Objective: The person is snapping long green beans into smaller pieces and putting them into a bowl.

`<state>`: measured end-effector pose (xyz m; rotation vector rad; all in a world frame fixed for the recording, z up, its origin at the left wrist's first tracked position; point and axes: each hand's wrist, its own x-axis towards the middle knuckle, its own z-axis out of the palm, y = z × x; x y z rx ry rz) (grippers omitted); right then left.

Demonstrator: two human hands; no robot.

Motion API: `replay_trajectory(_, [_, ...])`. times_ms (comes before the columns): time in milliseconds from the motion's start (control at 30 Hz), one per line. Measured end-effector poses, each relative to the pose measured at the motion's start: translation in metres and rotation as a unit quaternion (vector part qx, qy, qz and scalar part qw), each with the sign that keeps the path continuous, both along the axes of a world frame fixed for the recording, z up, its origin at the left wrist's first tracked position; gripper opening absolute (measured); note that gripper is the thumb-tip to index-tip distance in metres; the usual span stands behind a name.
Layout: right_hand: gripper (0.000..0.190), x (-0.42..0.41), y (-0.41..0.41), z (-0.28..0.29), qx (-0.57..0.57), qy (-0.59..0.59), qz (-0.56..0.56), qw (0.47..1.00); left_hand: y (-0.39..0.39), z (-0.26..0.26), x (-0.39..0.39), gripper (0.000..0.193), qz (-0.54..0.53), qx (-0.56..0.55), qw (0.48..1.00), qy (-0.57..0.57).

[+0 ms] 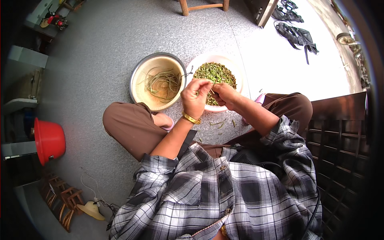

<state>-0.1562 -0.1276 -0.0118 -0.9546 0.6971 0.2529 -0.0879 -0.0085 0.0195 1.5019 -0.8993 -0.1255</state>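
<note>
My left hand (pixel 195 96), with a gold-coloured bracelet at the wrist, pinches thumb and fingers together above a pale pink basin (pixel 220 108). Its fingertips meet those of my right hand (pixel 226 95). A thin long bean (pixel 212 90) runs between the two hands, mostly covered by the fingers. Short bean pieces (pixel 214 70), green and brownish, lie spread inside the pink basin. To the left stands a cream plastic basket (pixel 141 81) set in a dark-rimmed basin (pixel 132 73). Long, uncut beans (pixel 163 82) lie coiled in the basket.
Bean scraps (pixel 220 122) lie on the speckled floor between my feet. A wooden stool (pixel 205 6) stands ahead, a red tub (pixel 49 141) at left. At right are a dark wooden lattice piece (pixel 337 144) and black strapped gear (pixel 297 34). A straw hat (pixel 91 210) lies lower left near cables.
</note>
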Motion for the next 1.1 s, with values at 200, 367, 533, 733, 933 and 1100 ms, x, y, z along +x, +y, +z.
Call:
replay_trajectory(200, [0.013,0.000,-0.002,0.022,0.106,-0.113,0.010,0.988,0.006,-0.002,0.026,0.012,-0.035,-0.135,0.902,0.409])
replay_trajectory(367, [0.018,-0.001,-0.003,0.031,0.155,-0.121,0.069,0.978,0.004,-0.005,0.019,0.015,-0.060,-0.131,0.898,0.415])
replay_trajectory(533, [0.015,-0.005,-0.001,0.029,0.107,-0.156,0.082,0.979,0.005,-0.008,0.022,0.016,-0.023,-0.094,0.911,0.401])
replay_trajectory(733, [0.017,0.003,0.002,0.016,-0.131,-0.121,0.094,0.979,0.002,-0.002,0.010,0.006,0.082,0.042,0.990,-0.110])
replay_trajectory(933, [0.019,0.004,-0.001,0.011,0.005,-0.134,0.081,0.988,-0.002,-0.016,0.012,0.009,0.080,-0.094,0.954,0.274])
replay_trajectory(1100, [0.016,0.002,0.004,0.028,0.044,-0.191,0.080,0.977,0.002,-0.021,0.026,0.010,0.062,-0.160,0.890,0.423])
